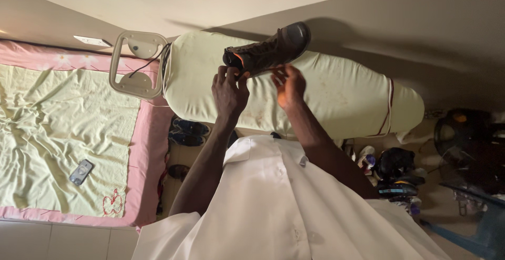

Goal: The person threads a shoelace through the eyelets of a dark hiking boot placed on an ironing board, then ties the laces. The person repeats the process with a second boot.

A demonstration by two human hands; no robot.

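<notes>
I see my left hand pinching the collar of the brown boot lying on its side on the pale green ironing board, at twelve o'clock from my shirt, while my right hand grips its underside

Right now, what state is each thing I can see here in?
Brown boot: lying on its side on the board, held at its opening.
Left hand: gripping the boot's collar.
Right hand: fingers pinching at the boot's laces.
Ironing board: set up, cover stained.
Iron rest: empty.
Phone: lying flat on the bed sheet.
Bed sheet: spread out, wrinkled.
</notes>
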